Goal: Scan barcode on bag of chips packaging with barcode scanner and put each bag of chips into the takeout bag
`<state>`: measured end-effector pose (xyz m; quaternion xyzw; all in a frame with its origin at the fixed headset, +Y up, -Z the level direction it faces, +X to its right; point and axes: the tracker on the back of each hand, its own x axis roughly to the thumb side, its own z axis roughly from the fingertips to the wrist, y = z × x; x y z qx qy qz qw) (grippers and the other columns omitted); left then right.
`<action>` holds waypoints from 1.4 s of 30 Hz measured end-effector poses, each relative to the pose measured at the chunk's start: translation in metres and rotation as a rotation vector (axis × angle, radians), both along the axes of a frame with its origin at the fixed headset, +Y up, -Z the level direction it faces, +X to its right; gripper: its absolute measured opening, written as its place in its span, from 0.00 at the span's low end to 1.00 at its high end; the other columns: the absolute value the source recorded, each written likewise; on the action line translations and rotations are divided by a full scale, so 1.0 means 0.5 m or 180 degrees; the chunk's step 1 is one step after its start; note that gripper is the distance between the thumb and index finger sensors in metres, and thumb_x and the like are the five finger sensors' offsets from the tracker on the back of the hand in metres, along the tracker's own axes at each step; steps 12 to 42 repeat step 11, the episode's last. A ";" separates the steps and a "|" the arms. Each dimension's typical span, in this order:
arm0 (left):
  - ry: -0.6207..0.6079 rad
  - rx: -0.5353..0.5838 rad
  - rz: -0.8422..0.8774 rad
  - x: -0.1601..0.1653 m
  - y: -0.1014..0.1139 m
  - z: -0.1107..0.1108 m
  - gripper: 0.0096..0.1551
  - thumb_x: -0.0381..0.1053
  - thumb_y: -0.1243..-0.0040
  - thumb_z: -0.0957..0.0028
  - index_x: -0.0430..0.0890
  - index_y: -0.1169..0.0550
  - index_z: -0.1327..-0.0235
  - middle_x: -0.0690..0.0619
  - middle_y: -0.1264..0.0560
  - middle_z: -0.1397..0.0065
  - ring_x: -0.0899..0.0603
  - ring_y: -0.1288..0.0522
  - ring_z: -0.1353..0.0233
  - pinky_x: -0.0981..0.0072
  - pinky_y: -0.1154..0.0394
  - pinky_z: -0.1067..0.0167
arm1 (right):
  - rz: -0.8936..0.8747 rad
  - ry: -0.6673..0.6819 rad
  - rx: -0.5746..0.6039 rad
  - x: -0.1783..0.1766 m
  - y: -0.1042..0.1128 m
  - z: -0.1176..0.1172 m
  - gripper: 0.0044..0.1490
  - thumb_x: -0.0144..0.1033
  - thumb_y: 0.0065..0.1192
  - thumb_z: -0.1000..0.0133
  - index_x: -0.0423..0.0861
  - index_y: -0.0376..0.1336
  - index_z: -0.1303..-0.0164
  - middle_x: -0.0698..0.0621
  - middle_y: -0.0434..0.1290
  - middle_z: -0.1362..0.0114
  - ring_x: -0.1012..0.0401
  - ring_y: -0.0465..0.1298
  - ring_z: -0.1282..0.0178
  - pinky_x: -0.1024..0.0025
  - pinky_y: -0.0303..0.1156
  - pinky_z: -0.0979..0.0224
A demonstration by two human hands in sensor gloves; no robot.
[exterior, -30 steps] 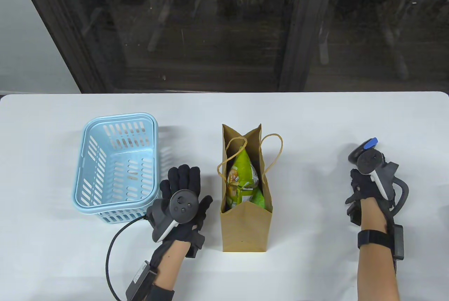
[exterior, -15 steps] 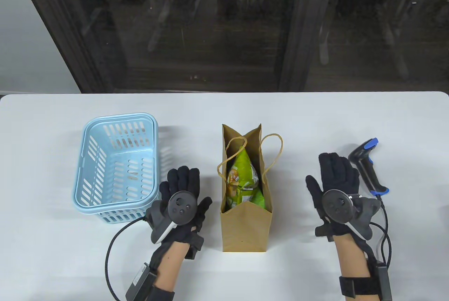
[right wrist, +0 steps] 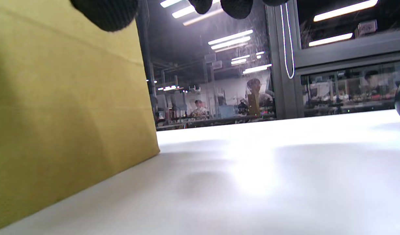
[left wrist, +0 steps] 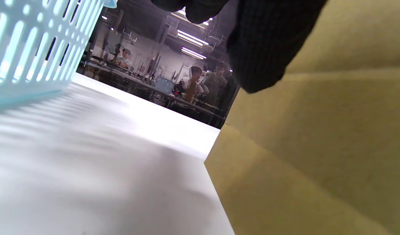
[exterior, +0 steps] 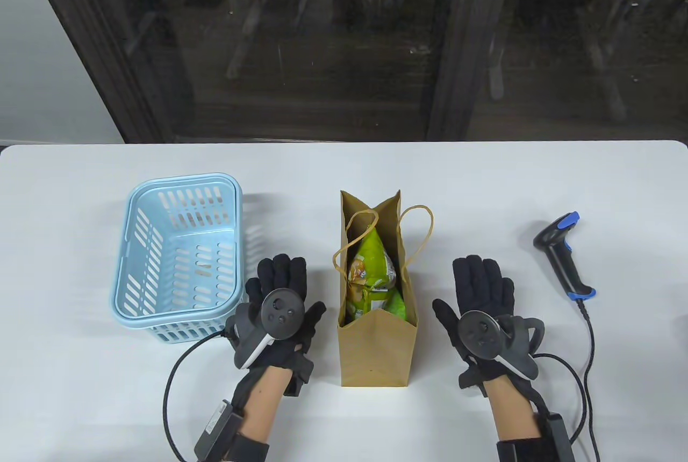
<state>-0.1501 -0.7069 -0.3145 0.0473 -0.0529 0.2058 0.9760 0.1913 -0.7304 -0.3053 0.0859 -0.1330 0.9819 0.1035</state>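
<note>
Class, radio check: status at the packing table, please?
Left hand open, right hand open, both flat. Chips inside takeout bag; basket shows none. Scanner lies alone. Nothing in the way.

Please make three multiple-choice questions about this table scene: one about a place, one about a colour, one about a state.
1. Where does the barcode scanner lie?
A. in the basket
B. on the table right of the right hand
C. inside the takeout bag

2. What colour is the basket?
A. light blue
B. red
C. black

3. What is in the takeout bag?
A. nothing
B. the scanner
C. green bags of chips

Answers: 1 B, the scanner rests on the white table, untouched. 2 A, its slotted walls are pale blue. 3 C, green packaging shows through the open top.
</note>
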 end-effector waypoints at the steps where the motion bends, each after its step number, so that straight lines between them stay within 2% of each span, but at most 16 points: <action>1: -0.0005 -0.0013 -0.0003 0.000 -0.001 -0.001 0.50 0.53 0.30 0.47 0.43 0.44 0.19 0.41 0.53 0.16 0.32 0.61 0.20 0.33 0.61 0.32 | 0.0000 -0.0002 -0.0001 0.001 0.000 -0.001 0.52 0.58 0.49 0.39 0.40 0.40 0.15 0.37 0.42 0.14 0.35 0.43 0.18 0.35 0.45 0.25; 42: 0.0010 -0.0095 0.0025 -0.003 -0.003 -0.004 0.50 0.54 0.30 0.46 0.43 0.45 0.19 0.40 0.53 0.16 0.32 0.62 0.20 0.34 0.61 0.32 | -0.0056 -0.0027 -0.0008 0.006 0.000 -0.003 0.52 0.58 0.49 0.40 0.40 0.40 0.15 0.36 0.42 0.14 0.35 0.44 0.18 0.36 0.45 0.25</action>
